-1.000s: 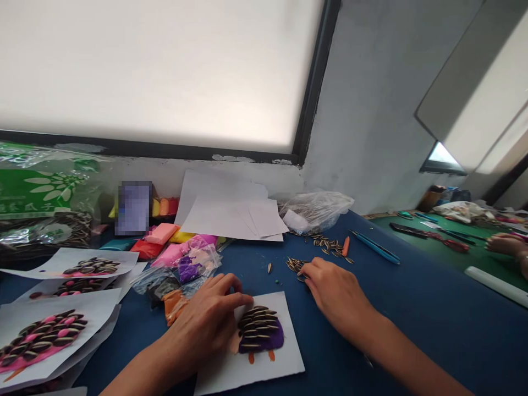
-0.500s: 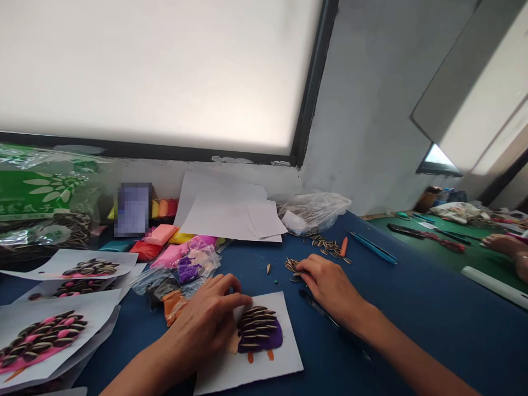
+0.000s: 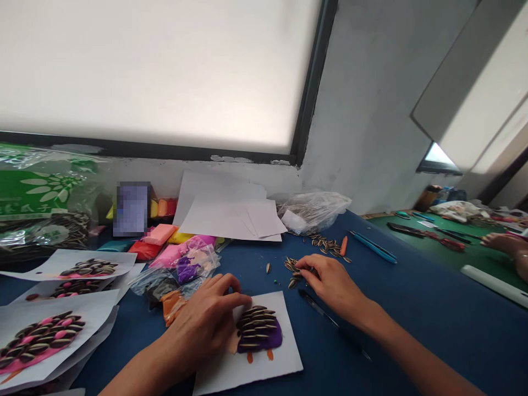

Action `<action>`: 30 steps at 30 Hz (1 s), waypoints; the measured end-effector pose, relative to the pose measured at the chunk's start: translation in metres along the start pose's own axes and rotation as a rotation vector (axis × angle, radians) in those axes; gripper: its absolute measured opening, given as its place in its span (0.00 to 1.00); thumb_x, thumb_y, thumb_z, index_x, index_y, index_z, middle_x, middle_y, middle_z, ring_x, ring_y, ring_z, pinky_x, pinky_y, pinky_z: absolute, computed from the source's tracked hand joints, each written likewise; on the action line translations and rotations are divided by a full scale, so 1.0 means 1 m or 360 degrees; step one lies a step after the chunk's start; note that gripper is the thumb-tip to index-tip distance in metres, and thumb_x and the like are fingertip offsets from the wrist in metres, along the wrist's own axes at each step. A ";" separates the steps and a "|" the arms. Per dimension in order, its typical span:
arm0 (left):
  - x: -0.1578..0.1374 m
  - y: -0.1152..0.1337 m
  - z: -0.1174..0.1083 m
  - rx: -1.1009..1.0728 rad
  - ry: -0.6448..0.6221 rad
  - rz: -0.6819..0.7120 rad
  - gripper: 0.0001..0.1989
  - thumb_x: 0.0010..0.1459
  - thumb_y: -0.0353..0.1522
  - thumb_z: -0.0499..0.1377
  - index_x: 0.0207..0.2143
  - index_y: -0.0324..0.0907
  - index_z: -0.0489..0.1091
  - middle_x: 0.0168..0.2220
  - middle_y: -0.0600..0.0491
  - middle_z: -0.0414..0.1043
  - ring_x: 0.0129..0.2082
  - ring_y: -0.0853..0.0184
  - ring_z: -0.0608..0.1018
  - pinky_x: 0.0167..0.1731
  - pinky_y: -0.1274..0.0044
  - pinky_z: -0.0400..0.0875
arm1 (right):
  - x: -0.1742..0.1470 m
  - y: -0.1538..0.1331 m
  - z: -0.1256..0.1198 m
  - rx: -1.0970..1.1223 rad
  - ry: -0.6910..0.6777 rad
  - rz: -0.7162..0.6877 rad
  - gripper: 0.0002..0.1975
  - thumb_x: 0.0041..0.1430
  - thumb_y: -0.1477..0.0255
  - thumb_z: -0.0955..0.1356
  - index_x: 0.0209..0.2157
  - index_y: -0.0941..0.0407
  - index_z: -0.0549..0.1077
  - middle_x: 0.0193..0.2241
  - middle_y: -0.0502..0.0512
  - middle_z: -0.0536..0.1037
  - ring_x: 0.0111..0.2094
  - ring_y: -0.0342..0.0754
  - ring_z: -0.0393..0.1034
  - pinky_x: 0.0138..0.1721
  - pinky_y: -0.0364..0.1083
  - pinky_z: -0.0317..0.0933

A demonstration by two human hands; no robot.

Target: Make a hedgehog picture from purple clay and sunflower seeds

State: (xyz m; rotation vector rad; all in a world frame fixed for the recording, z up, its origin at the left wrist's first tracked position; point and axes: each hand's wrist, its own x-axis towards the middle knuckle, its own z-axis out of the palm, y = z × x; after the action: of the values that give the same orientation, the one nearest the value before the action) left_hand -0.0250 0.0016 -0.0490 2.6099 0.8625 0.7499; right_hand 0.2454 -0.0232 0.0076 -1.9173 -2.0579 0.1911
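Note:
A white card (image 3: 284,360) lies on the blue table, bearing a hedgehog figure of purple clay (image 3: 275,334) with rows of sunflower seeds pressed in, a pale face and orange feet. My left hand (image 3: 212,313) rests over the card's left edge, index finger stretched out and touching its top; its other fingers are partly hidden. Beyond the card, my right hand (image 3: 328,278) is at a small pile of sunflower seeds (image 3: 291,265), thumb and index finger pinched on a seed, which the fingertips mostly cover. One loose seed (image 3: 268,268) lies left of the pile.
A black pen (image 3: 319,309) lies beside my right hand. Finished seed pictures (image 3: 45,338) are stacked at left, near bags of coloured clay (image 3: 187,269). White paper (image 3: 231,212), a bag of seeds (image 3: 315,212) and a blue pen-like tool (image 3: 373,247) sit farther back. Another person's hand (image 3: 503,242) shows at right.
My right hand has shifted slightly right, and more of the seed pile shows by its fingertips. My left hand and the card look almost unmoved.

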 end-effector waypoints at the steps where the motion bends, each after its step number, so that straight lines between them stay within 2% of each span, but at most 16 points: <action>1: 0.000 0.000 0.000 -0.0006 -0.0008 -0.0010 0.24 0.53 0.19 0.51 0.46 0.49 0.75 0.44 0.49 0.69 0.40 0.60 0.71 0.37 0.70 0.70 | 0.000 0.000 0.000 -0.0012 -0.0006 0.0004 0.11 0.65 0.78 0.63 0.42 0.57 0.77 0.41 0.56 0.80 0.42 0.49 0.74 0.42 0.45 0.63; 5: 0.001 0.002 -0.002 -0.0032 -0.0048 -0.0034 0.25 0.53 0.19 0.50 0.46 0.49 0.74 0.44 0.49 0.68 0.40 0.60 0.71 0.38 0.68 0.69 | -0.003 0.001 0.001 -0.0096 -0.0054 0.0007 0.11 0.62 0.81 0.64 0.42 0.58 0.77 0.40 0.58 0.79 0.39 0.51 0.74 0.39 0.47 0.64; 9: 0.001 0.002 -0.001 -0.0035 -0.0022 -0.0009 0.24 0.53 0.18 0.50 0.45 0.49 0.74 0.43 0.49 0.67 0.40 0.60 0.71 0.38 0.68 0.69 | -0.004 0.003 0.005 -0.0150 -0.0058 -0.0025 0.11 0.62 0.80 0.66 0.43 0.61 0.78 0.40 0.63 0.77 0.40 0.56 0.74 0.39 0.50 0.65; 13: 0.000 0.000 0.000 -0.0019 -0.0001 0.0010 0.25 0.52 0.18 0.50 0.45 0.50 0.74 0.44 0.49 0.67 0.40 0.60 0.71 0.38 0.69 0.69 | 0.000 0.005 0.014 -0.0076 -0.0040 -0.0136 0.11 0.63 0.80 0.65 0.41 0.58 0.79 0.38 0.57 0.79 0.40 0.50 0.74 0.41 0.46 0.66; 17: 0.000 0.000 0.000 -0.0020 -0.0008 0.0009 0.25 0.52 0.19 0.50 0.45 0.50 0.74 0.44 0.50 0.68 0.40 0.61 0.71 0.39 0.69 0.68 | 0.005 0.008 0.019 -0.0021 0.0033 -0.0169 0.12 0.64 0.80 0.65 0.45 0.56 0.78 0.42 0.55 0.80 0.44 0.48 0.75 0.47 0.45 0.66; 20: 0.001 0.000 0.000 -0.0032 -0.0014 -0.0001 0.24 0.52 0.19 0.50 0.45 0.50 0.74 0.44 0.50 0.68 0.40 0.61 0.71 0.39 0.69 0.69 | 0.007 0.013 0.016 -0.0049 0.0081 -0.0149 0.16 0.65 0.80 0.63 0.50 0.58 0.76 0.47 0.59 0.79 0.48 0.51 0.74 0.49 0.48 0.67; 23: 0.000 0.000 0.000 -0.0032 -0.0016 -0.0005 0.24 0.53 0.20 0.50 0.45 0.50 0.74 0.43 0.50 0.67 0.40 0.61 0.71 0.38 0.69 0.68 | 0.007 0.019 0.015 -0.0123 0.0103 -0.0105 0.20 0.64 0.83 0.60 0.55 0.62 0.72 0.55 0.66 0.73 0.54 0.57 0.69 0.52 0.54 0.65; 25: 0.000 0.000 0.000 -0.0030 -0.0021 -0.0006 0.24 0.53 0.19 0.50 0.45 0.50 0.74 0.43 0.50 0.67 0.40 0.60 0.71 0.38 0.69 0.69 | 0.007 0.022 0.015 -0.0169 0.0077 -0.0075 0.21 0.62 0.85 0.59 0.55 0.65 0.72 0.55 0.70 0.72 0.55 0.62 0.68 0.52 0.58 0.64; 27: -0.001 0.000 0.000 -0.0029 -0.0030 -0.0012 0.24 0.53 0.19 0.50 0.46 0.50 0.74 0.44 0.50 0.67 0.40 0.61 0.71 0.38 0.69 0.69 | 0.006 0.020 0.017 -0.0186 0.0022 -0.0090 0.20 0.62 0.85 0.60 0.51 0.63 0.75 0.52 0.68 0.75 0.53 0.61 0.69 0.52 0.57 0.64; 30: -0.001 0.001 -0.001 -0.0030 -0.0037 -0.0022 0.24 0.53 0.19 0.50 0.45 0.50 0.74 0.44 0.50 0.67 0.40 0.61 0.71 0.38 0.69 0.69 | 0.005 0.014 0.018 -0.0163 -0.0046 -0.0159 0.17 0.63 0.83 0.63 0.48 0.58 0.77 0.49 0.61 0.78 0.50 0.55 0.71 0.51 0.51 0.65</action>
State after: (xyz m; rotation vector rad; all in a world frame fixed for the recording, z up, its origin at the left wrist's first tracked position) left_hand -0.0260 0.0006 -0.0486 2.5882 0.8616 0.7192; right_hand 0.2521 -0.0148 -0.0131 -1.8738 -2.2158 0.0925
